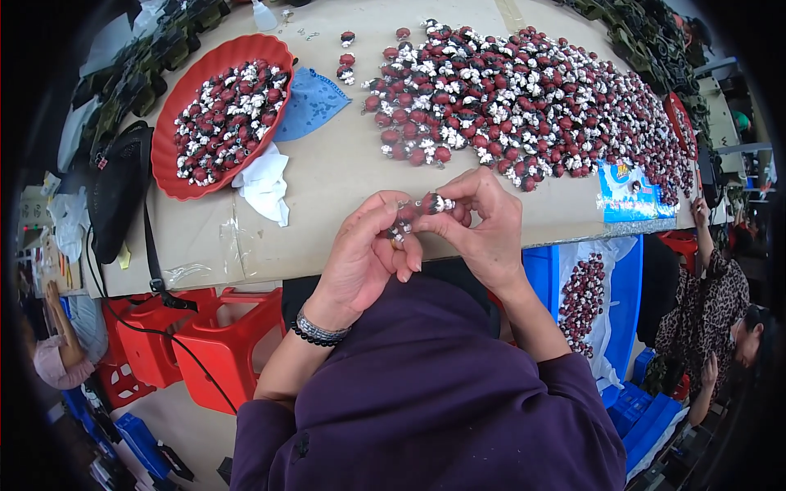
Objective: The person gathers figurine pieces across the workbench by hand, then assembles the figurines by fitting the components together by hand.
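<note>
My left hand is closed around several small red, black and white charms with bits of shiny metal on them, just over the near table edge. My right hand pinches one black-and-white-ended charm between thumb and fingertips, with more red showing behind its fingers. The two hands nearly meet. Beyond them spreads a large pile of the same charms. A red scalloped bowl at the left holds many more.
The table also bears a crumpled white tissue, a blue cloth-like sheet and a blue-and-white packet. A blue crate with lined charms stands at my right. Red stools are at the left. Other people sit on both sides.
</note>
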Demonstrator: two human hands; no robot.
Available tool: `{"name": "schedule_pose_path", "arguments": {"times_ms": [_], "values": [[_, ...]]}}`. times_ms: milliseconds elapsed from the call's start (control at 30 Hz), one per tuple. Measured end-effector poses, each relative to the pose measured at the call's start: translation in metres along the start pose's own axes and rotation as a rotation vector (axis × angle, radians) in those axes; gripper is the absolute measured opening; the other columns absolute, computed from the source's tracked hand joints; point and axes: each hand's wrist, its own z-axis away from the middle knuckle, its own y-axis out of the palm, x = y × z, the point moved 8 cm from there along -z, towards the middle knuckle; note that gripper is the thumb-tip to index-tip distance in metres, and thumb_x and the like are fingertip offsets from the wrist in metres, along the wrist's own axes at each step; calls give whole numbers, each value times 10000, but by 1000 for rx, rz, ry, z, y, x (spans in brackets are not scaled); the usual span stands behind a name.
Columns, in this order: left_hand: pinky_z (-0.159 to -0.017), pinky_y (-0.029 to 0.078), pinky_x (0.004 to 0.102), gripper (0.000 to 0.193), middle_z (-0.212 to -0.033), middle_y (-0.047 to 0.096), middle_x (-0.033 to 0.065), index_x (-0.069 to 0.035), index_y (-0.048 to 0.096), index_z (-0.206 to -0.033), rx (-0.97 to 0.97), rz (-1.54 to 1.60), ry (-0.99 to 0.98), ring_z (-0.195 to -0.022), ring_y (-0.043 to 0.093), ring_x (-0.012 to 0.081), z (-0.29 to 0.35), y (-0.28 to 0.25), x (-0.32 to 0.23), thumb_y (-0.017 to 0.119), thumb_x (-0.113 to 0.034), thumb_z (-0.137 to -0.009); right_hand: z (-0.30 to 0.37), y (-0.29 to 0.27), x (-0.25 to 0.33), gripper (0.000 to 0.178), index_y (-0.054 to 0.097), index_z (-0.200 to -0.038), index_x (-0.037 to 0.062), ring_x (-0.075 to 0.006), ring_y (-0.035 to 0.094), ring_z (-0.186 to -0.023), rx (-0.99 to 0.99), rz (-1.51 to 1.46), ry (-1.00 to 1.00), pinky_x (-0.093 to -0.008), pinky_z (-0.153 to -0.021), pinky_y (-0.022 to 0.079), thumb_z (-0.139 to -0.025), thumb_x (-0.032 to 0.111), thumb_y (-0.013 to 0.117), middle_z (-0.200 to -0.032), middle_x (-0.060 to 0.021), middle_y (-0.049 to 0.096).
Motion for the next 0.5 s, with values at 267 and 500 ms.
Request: {"name": "schedule_pose_path", "arguments": {"times_ms": [267, 500], "values": [[-453, 493, 218, 275, -917, 615, 77, -13, 538, -1174, -27, -96, 23, -636, 619, 139, 3, 10, 0, 546, -211, -983, 6, 4, 18, 265, 613, -911, -17, -197, 642, -728, -53, 22, -296, -302, -595, 516, -701, -100, 750, -851, -112, 619], [-442, 444, 180, 266, -849, 617, 37, -10, 566, -1179, -82, -225, 183, -618, 570, 71, 4, 0, -8, 608, -146, -954, 14, 9, 23, 232, 624, -914, -21, -235, 643, -756, -53, 22, -357, -308, -626, 522, -713, -103, 706, -883, -137, 630]]}}
